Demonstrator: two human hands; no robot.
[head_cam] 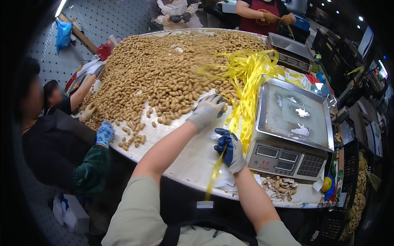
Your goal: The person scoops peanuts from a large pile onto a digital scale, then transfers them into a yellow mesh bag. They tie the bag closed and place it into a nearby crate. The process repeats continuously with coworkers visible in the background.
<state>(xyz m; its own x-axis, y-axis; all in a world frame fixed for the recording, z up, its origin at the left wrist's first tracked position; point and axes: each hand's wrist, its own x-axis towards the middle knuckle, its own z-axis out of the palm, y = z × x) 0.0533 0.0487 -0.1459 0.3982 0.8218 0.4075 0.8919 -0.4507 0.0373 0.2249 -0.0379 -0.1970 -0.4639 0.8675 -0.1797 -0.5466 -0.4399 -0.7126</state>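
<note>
My left hand (207, 111), in a whitish glove with dark-coated fingers, reaches to the near edge of a large heap of unshelled peanuts (172, 89). Its fingers point away from me, and what lies under them is hidden. A yellow mesh net strip (214, 176) is pinched in my right hand (230, 149), gloved in white with a blue coating. The strip hangs past the table's near edge and ends in a white tag (205, 204). Beyond this hand, more yellow mesh nets (247, 92) lie bunched between the peanuts and a digital scale (289, 123).
A second scale (289, 50) stands at the far right of the white table (184, 163). Peanut shells (280, 186) lie before the nearer scale. Gloved co-workers' hands (105, 133) work along the left side; two more people stand at the far edge. Black crates (351, 175) line the right.
</note>
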